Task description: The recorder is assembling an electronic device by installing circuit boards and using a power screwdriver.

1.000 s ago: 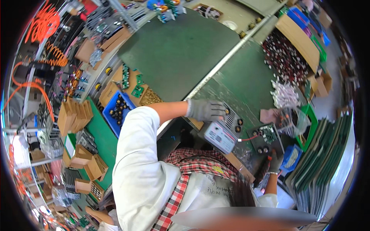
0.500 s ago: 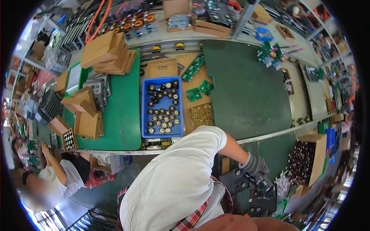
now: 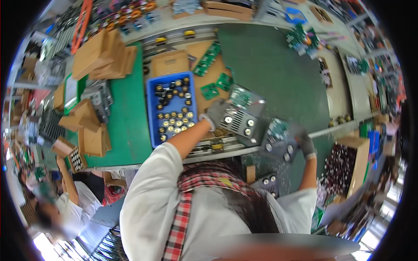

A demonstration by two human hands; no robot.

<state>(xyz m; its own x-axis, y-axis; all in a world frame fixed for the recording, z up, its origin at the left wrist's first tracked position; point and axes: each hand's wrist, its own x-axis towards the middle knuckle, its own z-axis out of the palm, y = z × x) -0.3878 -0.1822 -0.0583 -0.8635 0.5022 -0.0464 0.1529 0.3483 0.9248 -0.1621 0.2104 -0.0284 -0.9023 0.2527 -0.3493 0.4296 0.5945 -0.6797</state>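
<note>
From above, the person's gloved left hand [image 3: 216, 114] is closed around the near corner of a grey metal box [image 3: 241, 116] topped by a green circuit board, resting on the green bench [image 3: 278, 74] just beside the blue tray [image 3: 170, 108] of round parts. The gloved right hand [image 3: 305, 141] grips a second grey box [image 3: 278, 139] at the bench edge, held tilted. Cardboard boxes [image 3: 100, 56] sit stacked far left.

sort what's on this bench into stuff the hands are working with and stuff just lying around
In hand: left hand on one grey metal unit; right hand on a second metal unit.
Lying about: blue tray, cardboard boxes, green circuit boards.
</note>
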